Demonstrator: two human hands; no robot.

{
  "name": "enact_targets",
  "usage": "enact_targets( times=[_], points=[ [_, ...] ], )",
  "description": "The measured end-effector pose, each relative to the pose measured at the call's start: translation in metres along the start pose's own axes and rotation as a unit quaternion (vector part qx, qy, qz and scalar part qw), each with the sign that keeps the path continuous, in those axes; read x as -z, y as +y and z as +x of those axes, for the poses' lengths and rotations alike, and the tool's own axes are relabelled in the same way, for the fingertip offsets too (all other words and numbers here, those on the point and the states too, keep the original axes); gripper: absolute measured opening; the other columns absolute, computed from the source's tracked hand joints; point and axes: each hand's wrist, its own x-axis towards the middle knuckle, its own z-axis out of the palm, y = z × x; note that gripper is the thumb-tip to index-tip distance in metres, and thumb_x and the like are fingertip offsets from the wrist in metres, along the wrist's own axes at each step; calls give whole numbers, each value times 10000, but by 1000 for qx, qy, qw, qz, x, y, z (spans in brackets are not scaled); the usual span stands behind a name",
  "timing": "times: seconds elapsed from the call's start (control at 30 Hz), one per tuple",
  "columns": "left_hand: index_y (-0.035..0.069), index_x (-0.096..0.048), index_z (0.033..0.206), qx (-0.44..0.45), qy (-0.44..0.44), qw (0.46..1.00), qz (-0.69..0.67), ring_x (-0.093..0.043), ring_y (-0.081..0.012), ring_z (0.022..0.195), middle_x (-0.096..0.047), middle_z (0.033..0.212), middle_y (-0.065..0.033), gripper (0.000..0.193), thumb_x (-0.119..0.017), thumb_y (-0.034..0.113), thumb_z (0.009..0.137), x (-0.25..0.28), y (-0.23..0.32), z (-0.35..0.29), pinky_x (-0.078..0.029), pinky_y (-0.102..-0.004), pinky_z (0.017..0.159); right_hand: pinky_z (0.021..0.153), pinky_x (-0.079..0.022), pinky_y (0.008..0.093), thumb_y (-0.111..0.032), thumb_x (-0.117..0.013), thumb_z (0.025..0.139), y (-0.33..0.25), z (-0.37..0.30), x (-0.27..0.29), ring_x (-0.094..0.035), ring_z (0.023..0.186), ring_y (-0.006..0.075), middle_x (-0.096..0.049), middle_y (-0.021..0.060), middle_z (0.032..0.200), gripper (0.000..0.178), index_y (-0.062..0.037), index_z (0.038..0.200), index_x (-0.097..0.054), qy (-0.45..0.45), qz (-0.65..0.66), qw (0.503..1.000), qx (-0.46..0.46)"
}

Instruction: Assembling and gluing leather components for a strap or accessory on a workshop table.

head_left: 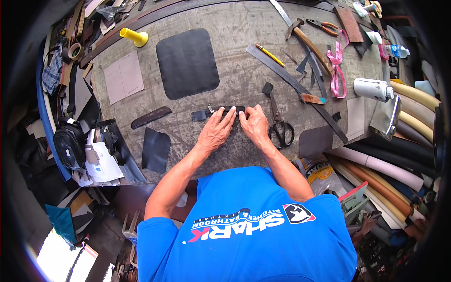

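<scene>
A narrow black zipper strip [240,109] lies across the worktable in front of me, a small metal slider [210,108] showing near its left part. My left hand [217,129] rests over it, fingers stretched and laid flat on the strip. Curled fingers of my right hand [254,124] pinch its right end. A short dark tab [199,115] sticks out beyond the left fingertips. Right of my right hand lie black-handled scissors [281,129]. Beyond my hands is a large black leather panel [188,63] with rounded corners; what is under my fingers is hidden.
On the worktable [235,42] lie a yellow cone-shaped piece [135,37], a card pattern [123,77], dark leather pieces [156,150], a hammer [310,44], pliers [323,27], a pencil [270,55], a pink ribbon [336,70] and a white bottle [373,90]. Material rolls [385,169] stack at right.
</scene>
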Motion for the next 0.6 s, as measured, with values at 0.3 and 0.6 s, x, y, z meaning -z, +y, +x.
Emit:
enact_targets(
  times=[0.3, 0.6],
  points=[
    [19, -465, 1370, -18, -68, 997, 38, -432, -341, 1261, -346, 1490, -117, 568, -617, 244, 871, 14, 3, 6, -414, -421, 1039, 660, -467, 477, -211, -661, 836, 0, -1, 1, -582, 777, 372, -526, 155, 843, 196, -32, 778, -602, 5, 7, 1000, 9],
    [19, -441, 1390, -7, -107, 994, 12, -388, -337, 1296, -322, 1501, -105, 608, -623, 280, 872, 21, 3, 8, -366, -427, 1073, 757, -480, 448, -126, -651, 834, -1, -1, 15, -578, 902, 364, -539, 172, 990, 192, 5, 963, -596, 85, -21, 985, 152]
  ],
)
